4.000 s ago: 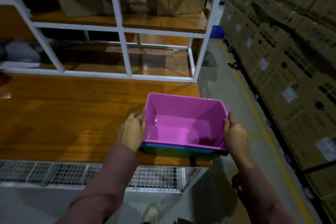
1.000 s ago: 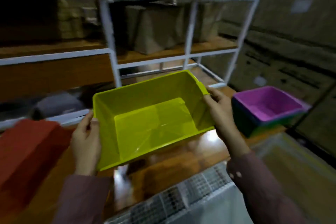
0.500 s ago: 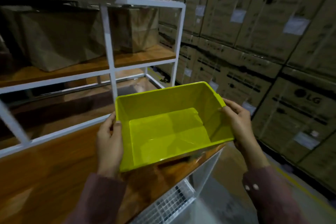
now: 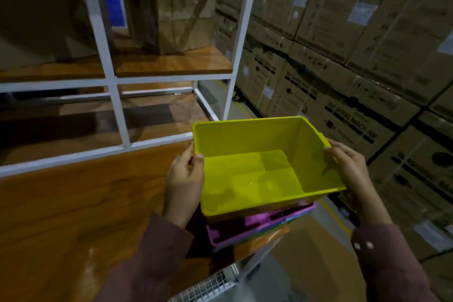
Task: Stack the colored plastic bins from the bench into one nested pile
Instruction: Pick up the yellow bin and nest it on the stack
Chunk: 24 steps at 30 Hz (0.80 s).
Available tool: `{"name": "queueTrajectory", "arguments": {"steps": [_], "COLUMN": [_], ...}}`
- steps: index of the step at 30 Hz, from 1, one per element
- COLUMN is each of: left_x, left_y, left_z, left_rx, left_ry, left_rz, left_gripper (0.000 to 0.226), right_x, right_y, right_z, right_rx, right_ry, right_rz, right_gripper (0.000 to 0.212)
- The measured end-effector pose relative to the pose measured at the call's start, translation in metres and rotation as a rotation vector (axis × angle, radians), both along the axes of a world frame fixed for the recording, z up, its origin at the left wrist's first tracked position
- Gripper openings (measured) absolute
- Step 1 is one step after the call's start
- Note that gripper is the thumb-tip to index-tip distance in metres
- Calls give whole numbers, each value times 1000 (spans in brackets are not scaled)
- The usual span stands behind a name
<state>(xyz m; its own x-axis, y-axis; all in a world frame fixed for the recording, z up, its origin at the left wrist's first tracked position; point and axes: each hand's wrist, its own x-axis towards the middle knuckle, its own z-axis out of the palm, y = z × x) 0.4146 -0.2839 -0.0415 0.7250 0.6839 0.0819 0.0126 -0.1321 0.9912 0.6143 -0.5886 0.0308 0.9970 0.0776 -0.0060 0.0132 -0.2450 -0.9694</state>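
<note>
I hold a yellow-green plastic bin (image 4: 252, 174) by its two short sides. My left hand (image 4: 185, 181) grips the left wall, thumb over the rim. My right hand (image 4: 348, 169) grips the right wall. The bin hangs directly above the pink bin (image 4: 257, 224), whose rim shows just under it. The pink bin sits nested in a pile at the right end of the wooden bench (image 4: 73, 203); a thin blue and green edge (image 4: 291, 220) shows below it. Whether the yellow-green bin touches the pink one I cannot tell.
A white metal shelf frame (image 4: 115, 95) stands at the back of the bench, with a brown paper bag (image 4: 176, 12) on its wooden shelf. Stacked cardboard boxes (image 4: 355, 44) wall the right side. A wire mesh panel (image 4: 208, 287) lies below the bench's front edge.
I have carried the yellow-green bin from the left part of the bench to the right end, and it now hangs over the pink pile, lower than half a second ago.
</note>
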Motion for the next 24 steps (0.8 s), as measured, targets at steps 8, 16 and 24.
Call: {"name": "queueTrajectory", "arguments": {"steps": [8, 16, 24], "left_x": [-4, 7, 6], "left_y": [-52, -63, -87], "left_z": [-43, -73, -83], "left_rx": [137, -4, -113], "left_ry": [320, 533, 257], "left_rz": [227, 336, 385], "left_gripper": [51, 62, 49], "right_x": [68, 89, 88], "right_y": [-20, 2, -9], "right_z": [-81, -143, -155], "right_rx": [-250, -234, -12], "right_ry": [31, 191, 454], "right_rz": [237, 460, 505], "right_gripper": [35, 48, 57]}}
